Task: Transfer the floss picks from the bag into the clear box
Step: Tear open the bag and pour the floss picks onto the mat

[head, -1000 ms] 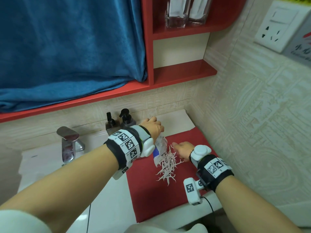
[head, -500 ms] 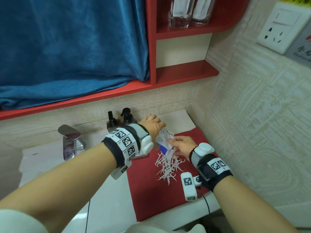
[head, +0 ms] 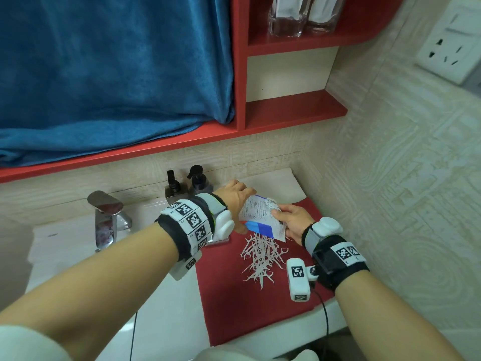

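A white floss pick bag (head: 261, 217) with a blue corner and printed text hangs tilted over the red mat (head: 250, 303). My left hand (head: 235, 195) grips its upper left edge. My right hand (head: 294, 221) pinches its right side. Below the bag's mouth lies a loose pile of white floss picks (head: 261, 255) on the mat. A clear box edge (head: 217, 241) shows under my left wrist, mostly hidden.
A chrome faucet (head: 106, 217) stands at the left on the white counter (head: 161, 308). Two dark pump bottles (head: 187, 185) sit by the back wall. Red shelves (head: 294, 110) with clear glasses (head: 286, 16) and a blue towel (head: 109, 74) hang above. A wall socket (head: 447, 50) sits at the right.
My right hand rose from the pile of picks and took hold of the bag's right side. The bag has lifted and turned flatter between both hands.
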